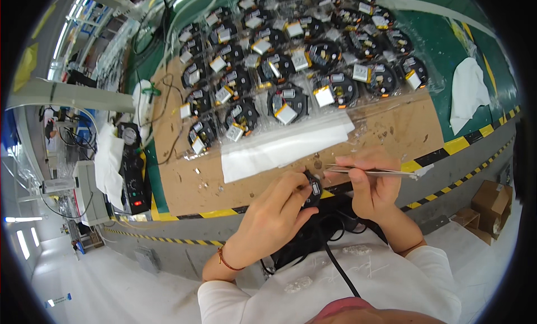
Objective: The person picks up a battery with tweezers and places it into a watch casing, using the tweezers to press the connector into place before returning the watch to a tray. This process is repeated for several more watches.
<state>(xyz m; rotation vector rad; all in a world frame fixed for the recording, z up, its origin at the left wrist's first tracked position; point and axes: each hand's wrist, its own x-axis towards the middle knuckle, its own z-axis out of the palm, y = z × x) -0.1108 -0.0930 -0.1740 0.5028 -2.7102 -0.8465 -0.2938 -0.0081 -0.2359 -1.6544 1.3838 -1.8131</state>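
Observation:
My left hand [278, 211] grips a small round black device [314, 191] by its edge, tilted, just over the near edge of the bench. In my right hand [372, 181] is a pair of metal tweezers [366, 171], with the tips pointing left toward the black device and a small gap between them. A folded white paper sheet [285, 150] lies on the brown cardboard [190, 192] beyond my hands. Behind it, a clear plastic tray [347, 114] carries many round black devices, several with a silver battery pouch [287, 114] beside or on them.
A black control box [133, 184] with a glowing red light stands at the left, a white cloth [109, 162] by it. Another white cloth [470, 95] lies on the green mat at the right. Yellow-black tape [456, 145] marks the bench edge; a cardboard box [491, 204] sits below right.

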